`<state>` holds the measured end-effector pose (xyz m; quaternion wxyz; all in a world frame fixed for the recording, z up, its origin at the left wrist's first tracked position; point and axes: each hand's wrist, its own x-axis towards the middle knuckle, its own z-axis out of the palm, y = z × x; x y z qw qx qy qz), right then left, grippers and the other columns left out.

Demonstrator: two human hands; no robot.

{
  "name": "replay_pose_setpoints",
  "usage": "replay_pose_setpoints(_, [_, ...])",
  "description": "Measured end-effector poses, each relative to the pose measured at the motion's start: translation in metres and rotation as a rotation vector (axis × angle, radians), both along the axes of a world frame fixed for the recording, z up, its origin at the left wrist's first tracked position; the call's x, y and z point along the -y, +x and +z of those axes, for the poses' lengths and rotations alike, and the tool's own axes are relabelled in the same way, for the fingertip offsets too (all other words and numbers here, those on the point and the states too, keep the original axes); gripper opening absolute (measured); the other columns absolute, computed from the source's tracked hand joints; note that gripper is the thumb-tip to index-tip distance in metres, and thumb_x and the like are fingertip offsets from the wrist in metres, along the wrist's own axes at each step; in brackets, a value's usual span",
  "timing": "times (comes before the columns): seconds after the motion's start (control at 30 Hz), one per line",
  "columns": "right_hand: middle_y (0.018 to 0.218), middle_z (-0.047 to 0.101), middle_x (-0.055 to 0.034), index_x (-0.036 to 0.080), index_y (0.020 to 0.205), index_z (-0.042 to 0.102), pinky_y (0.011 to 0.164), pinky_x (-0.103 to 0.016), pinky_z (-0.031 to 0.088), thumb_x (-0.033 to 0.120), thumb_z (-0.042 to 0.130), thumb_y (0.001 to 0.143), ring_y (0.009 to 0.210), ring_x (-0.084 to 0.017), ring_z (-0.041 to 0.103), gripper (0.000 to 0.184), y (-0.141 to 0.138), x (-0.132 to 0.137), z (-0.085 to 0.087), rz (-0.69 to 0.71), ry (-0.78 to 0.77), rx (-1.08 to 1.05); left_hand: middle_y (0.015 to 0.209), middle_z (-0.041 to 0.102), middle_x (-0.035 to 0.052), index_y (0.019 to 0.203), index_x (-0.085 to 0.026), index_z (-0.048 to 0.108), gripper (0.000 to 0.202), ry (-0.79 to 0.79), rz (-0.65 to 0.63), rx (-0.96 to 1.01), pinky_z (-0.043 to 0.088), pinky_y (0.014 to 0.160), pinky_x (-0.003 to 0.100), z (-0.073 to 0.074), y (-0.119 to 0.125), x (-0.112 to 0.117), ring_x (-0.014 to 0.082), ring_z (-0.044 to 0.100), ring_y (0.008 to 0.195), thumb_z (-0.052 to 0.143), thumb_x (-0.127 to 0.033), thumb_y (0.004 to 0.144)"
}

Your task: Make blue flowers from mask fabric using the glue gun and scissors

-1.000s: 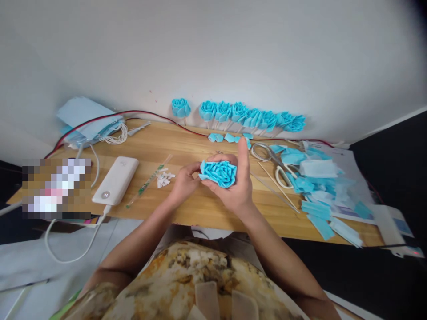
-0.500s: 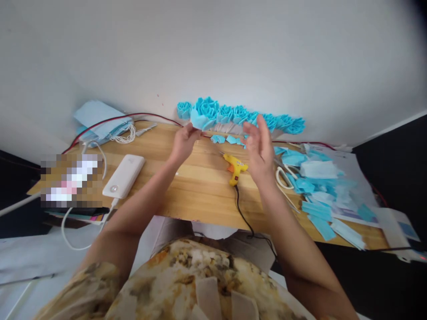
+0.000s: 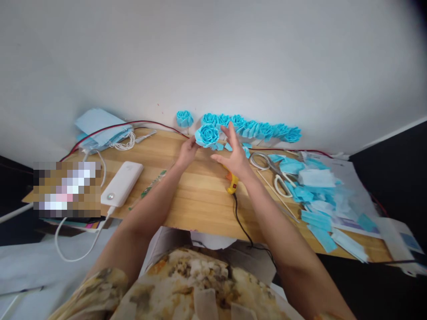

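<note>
A blue artificial rose is held by my left hand, closed just beneath its left side; what the fingers grip under the bloom is hidden. My right hand is open beside the rose, thumb and fingers spread apart, with nothing in it. Under that hand a yellow hot glue gun lies on the table, its front partly covered. Behind my hands, several more blue roses stand in a row against the wall, and one single rose stands apart at the left. Small blue petal pieces lie between my hands.
Scissors, a thin stick and blue fabric scraps cover the table's right side. At the left are a white power bank with a cable, stacked blue sheets and a red-black wire. The glue gun's black cord hangs over the front edge.
The held rose has come lower, away from the row, and its top now faces me. My right hand has moved left, closer to it, and over the glue gun.
</note>
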<state>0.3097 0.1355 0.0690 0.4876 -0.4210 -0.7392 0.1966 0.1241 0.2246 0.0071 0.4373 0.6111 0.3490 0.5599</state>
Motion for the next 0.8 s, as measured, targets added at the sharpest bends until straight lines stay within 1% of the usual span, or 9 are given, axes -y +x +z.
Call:
replay_pose_setpoints(0.1, [0.168,0.038,-0.0124,0.03,0.168,0.013,0.129,-0.053,0.029,0.04,0.087,0.075,0.158,-0.028,0.034,0.119,-0.012,-0.008,0.003,0.039,-0.001,0.015,0.093,0.079,0.0083,0.086,-0.016,0.073,0.013,0.0,-0.013,-0.006,0.054,0.097,0.037,-0.002,-0.003,-0.003,0.0247,0.072,0.1,0.071,-0.027,0.079])
replay_pose_setpoints(0.17, [0.167,0.039,-0.0135,0.028,0.167,0.016,0.129,-0.053,0.03,0.036,0.088,0.073,0.157,-0.028,0.035,0.119,-0.019,-0.015,0.002,0.047,-0.004,0.022,0.092,0.079,0.0087,0.084,-0.016,0.073,0.014,-0.005,-0.024,-0.011,0.054,0.099,0.039,-0.004,-0.002,-0.005,0.0265,0.072,0.103,0.073,-0.029,0.079])
replay_pose_setpoints(0.23, [0.166,0.042,-0.0142,0.027,0.166,0.021,0.128,-0.054,0.032,0.033,0.088,0.073,0.155,-0.029,0.038,0.115,-0.025,-0.022,-0.002,0.047,0.009,0.024,0.092,0.079,0.0088,0.084,-0.017,0.073,0.015,-0.01,-0.028,-0.009,0.054,0.1,0.04,-0.006,-0.002,-0.006,0.0273,0.072,0.104,0.074,-0.031,0.078])
replay_pose_setpoints(0.3, [0.162,0.047,-0.0139,0.027,0.163,0.028,0.126,-0.053,0.034,0.032,0.086,0.075,0.153,-0.028,0.042,0.105,-0.028,-0.028,-0.005,0.038,0.044,0.016,0.095,0.079,0.009,0.085,-0.017,0.073,0.015,-0.016,-0.023,0.0,0.054,0.1,0.04,-0.008,-0.002,-0.008,0.0273,0.072,0.104,0.075,-0.029,0.077])
replay_pose_setpoints(0.33, [0.16,0.05,-0.0132,0.027,0.16,0.035,0.126,-0.053,0.035,0.032,0.085,0.077,0.151,-0.028,0.044,0.097,-0.029,-0.03,-0.007,0.028,0.063,0.015,0.096,0.079,0.0091,0.086,-0.016,0.074,0.015,-0.018,-0.018,0.006,0.054,0.099,0.04,-0.009,-0.002,-0.008,0.027,0.073,0.103,0.075,-0.028,0.076])
replay_pose_setpoints(0.43, [0.15,0.06,-0.0114,0.026,0.143,0.056,0.124,-0.05,0.037,0.037,0.084,0.078,0.146,-0.029,0.05,0.072,-0.031,-0.034,-0.01,-0.005,0.11,0.032,0.094,0.079,0.0085,0.086,-0.016,0.074,0.017,-0.026,-0.002,0.02,0.057,0.094,0.04,-0.011,-0.002,-0.01,0.0258,0.073,0.095,0.075,-0.024,0.071])
replay_pose_setpoints(0.5, [0.144,0.064,-0.0117,0.024,0.134,0.062,0.123,-0.051,0.038,0.039,0.083,0.079,0.143,-0.03,0.053,0.061,-0.031,-0.034,-0.013,-0.008,0.138,0.033,0.09,0.079,0.0075,0.083,-0.016,0.073,0.015,-0.027,0.01,0.026,0.057,0.091,0.04,-0.013,-0.003,-0.01,0.0253,0.073,0.092,0.076,-0.022,0.07])
replay_pose_setpoints(0.63, [0.135,0.07,-0.0114,0.024,0.128,0.065,0.119,-0.052,0.043,0.04,0.084,0.077,0.135,-0.031,0.06,0.056,-0.035,-0.034,-0.019,-0.009,0.165,0.009,0.085,0.078,0.0071,0.076,-0.016,0.071,0.009,-0.03,0.026,0.033,0.058,0.09,0.04,-0.014,-0.004,-0.009,0.0252,0.074,0.091,0.075,-0.022,0.069])
replay_pose_setpoints(0.8, [0.135,0.07,-0.0129,0.024,0.125,0.066,0.115,-0.052,0.046,0.04,0.085,0.077,0.131,-0.031,0.062,0.054,-0.038,-0.033,-0.024,-0.056,0.141,0.006,0.083,0.078,0.0076,0.072,-0.016,0.071,0.009,-0.023,0.032,0.048,0.058,0.09,0.04,-0.015,-0.004,-0.008,0.0258,0.074,0.091,0.076,-0.024,0.069])
